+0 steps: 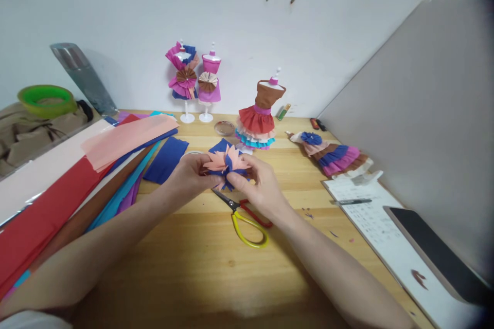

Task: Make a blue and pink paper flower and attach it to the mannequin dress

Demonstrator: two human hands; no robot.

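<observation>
Head view: left hand (192,172) and right hand (263,185) pinch a peach-and-blue, pointed-petal paper flower (230,157) over the pale wooden table (173,277), seemingly arranging petals; further adjustment calls for light fingertips.

A: "Item one, the back?"
B: "Wall (231,15), one, pale bluish white; dark spots (292,0), three, small, top of the frame, right of centre."
A: "Item two, the side?"
B: "Panel (420,92), one, grey, upright, right of the frame, meeting the wall along a slanting line."
A: "Furniture?"
B: "Tabletop (173,272), one, light yellowish wood, visible grain; small knot (231,263), lower centre."
A: "Light?"
B: "Soft, even on the wall; faint sheen on the tabletop, bottom centre."
</observation>
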